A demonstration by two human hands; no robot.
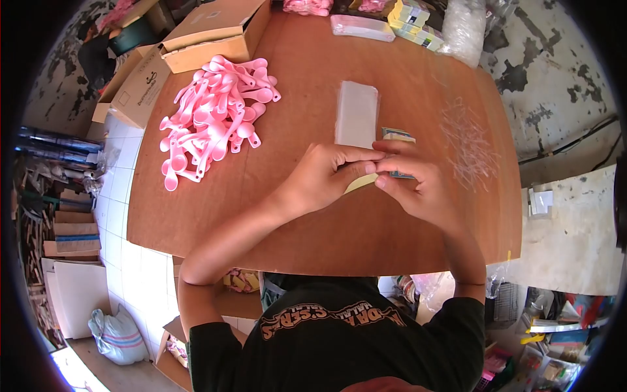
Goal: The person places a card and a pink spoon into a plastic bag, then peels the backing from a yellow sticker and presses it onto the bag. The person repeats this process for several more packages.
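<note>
My left hand (324, 171) and my right hand (413, 178) meet over the middle of the table, fingertips pinched close together. I cannot tell what they hold between them. Under and beside the fingers lie small printed cards (398, 135) with a yellow and green edge, and a pale yellow piece (363, 183) shows below my left thumb. Just beyond the hands is a flat stack of clear plastic sleeves (357, 111). Loose thin clear strips (467, 144) are scattered to the right of my right hand.
A heap of pink plastic spoons (215, 111) covers the table's left part. Cardboard boxes (209, 36) stand at the far left. Along the back edge are a bundle of sleeves (362, 28), stacks of printed cards (415, 23) and a plastic-wrapped roll (464, 29).
</note>
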